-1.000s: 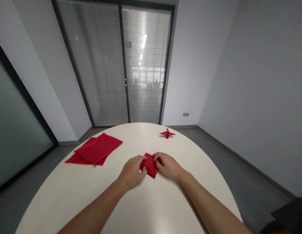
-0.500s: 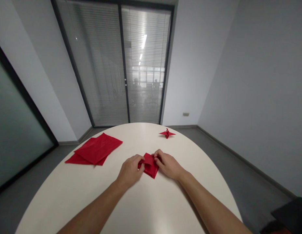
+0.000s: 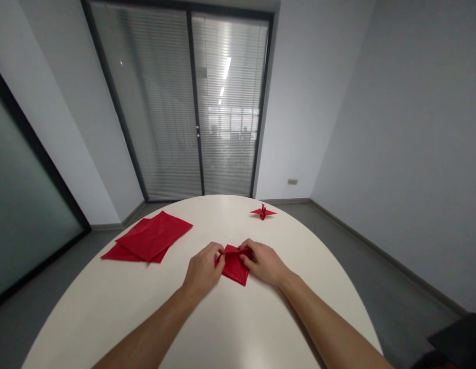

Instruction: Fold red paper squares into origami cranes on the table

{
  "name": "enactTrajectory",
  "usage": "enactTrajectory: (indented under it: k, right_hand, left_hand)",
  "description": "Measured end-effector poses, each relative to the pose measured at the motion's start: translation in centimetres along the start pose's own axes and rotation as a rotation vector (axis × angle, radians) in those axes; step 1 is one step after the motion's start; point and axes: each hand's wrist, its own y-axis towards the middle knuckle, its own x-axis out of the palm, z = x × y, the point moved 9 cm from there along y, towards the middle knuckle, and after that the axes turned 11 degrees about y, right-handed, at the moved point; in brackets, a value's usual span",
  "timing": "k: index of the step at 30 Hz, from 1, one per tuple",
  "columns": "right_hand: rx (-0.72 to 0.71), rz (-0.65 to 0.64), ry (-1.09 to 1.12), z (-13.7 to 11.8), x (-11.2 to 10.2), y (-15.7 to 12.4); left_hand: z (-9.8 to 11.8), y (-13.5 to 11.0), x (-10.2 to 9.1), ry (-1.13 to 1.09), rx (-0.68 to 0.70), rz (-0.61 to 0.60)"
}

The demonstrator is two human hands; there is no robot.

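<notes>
A small folded piece of red paper [image 3: 235,267] lies at the middle of the white round table, between my two hands. My left hand [image 3: 205,265] pinches its left edge between thumb and fingers. On the other side, my right hand [image 3: 264,260] grips the upper right part, thumb in front. A raised fold runs across the paper between the two pinches, and its lower corner points toward me. My fingertips cover parts of both side edges. Beyond my right hand stands a finished red origami crane [image 3: 263,211] with its wings spread.
Several red paper sheets [image 3: 155,237] lie overlapped at the left of the white table [image 3: 230,328]. Past the far edge are a glass partition with blinds [image 3: 230,154] and grey walls. A dark object [image 3: 459,338] shows at the lower right corner.
The paper's upper flap, earlier curled down over the front, is now lifted into a ridge, showing more of the front face. Both hands keep hold, with small finger shifts.
</notes>
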Motion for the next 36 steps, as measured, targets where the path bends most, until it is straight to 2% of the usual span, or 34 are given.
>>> enactTrajectory:
  k: [10, 16, 22, 29, 36]
  right_hand:
    - [0.034, 0.087, -0.056, 0.2, 0.0, 0.3]
    - [0.05, 0.151, -0.047, 0.1, -0.2, 0.3]
    - [0.053, 0.16, -0.05, 0.0, 0.0, 0.5]
    - [0.073, 0.205, 0.078, 0.1, -0.3, 0.3]
    - [0.066, 0.201, 0.046, 0.1, -0.2, 0.4]
  left_hand:
    - [-1.2, -0.2, 0.3, -0.034, -0.107, 0.003]
    - [-1.5, -0.1, 0.6, -0.094, -0.122, 0.01]
    - [-1.2, 0.1, 0.4, -0.162, -0.102, 0.031]
    - [-1.8, 0.0, 0.8, -0.192, -0.199, 0.006]
    - [-2.2, 0.0, 0.9, -0.14, -0.211, 0.003]
